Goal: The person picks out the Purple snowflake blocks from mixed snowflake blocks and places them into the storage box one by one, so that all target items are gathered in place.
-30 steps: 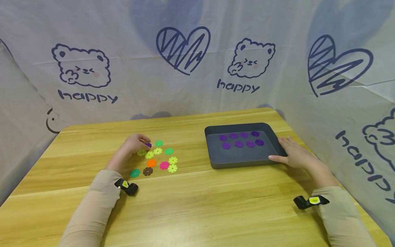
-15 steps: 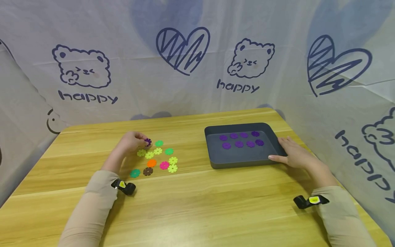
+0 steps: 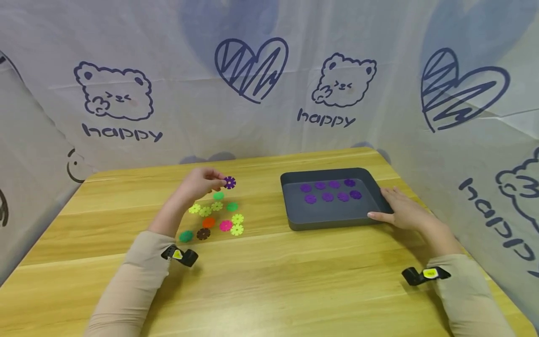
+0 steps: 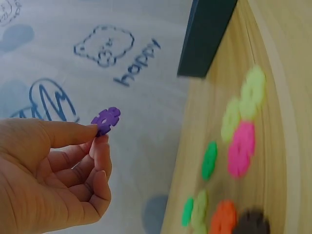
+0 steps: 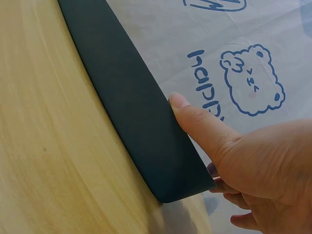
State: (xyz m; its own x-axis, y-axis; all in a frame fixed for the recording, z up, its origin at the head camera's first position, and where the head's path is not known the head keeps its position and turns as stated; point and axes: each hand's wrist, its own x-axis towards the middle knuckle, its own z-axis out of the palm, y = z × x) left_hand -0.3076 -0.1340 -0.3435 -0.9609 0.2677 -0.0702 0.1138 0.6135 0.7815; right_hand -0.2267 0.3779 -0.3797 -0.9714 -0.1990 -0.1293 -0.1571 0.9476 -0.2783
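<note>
My left hand point(image 3: 202, 182) pinches a purple snowflake disc point(image 3: 229, 182) between thumb and fingertips, raised above the table and nearly upright. In the left wrist view the same purple disc point(image 4: 106, 121) sits at the fingertips, apart from everything else. My right hand point(image 3: 406, 209) rests at the near right corner of a dark grey tray point(image 3: 332, 223), fingers along its right side. The right wrist view shows the thumb point(image 5: 187, 109) touching the tray's rim, with the other fingers partly hidden behind the corner. Several purple discs point(image 3: 327, 197) lie flat inside the tray in two rows.
Below my left hand lie loose discs: green point(image 3: 232, 206), yellow point(image 3: 205, 211), orange point(image 3: 208, 223), pink point(image 3: 225, 225), brown point(image 3: 203, 233) and dark green point(image 3: 185, 236). The wooden table point(image 3: 269, 276) meets a printed cloth point(image 3: 248, 126) at the back and right.
My left hand has lifted the purple disc from beside the yellow ones and moved it right and toward the back. The right hand and tray have stayed put.
</note>
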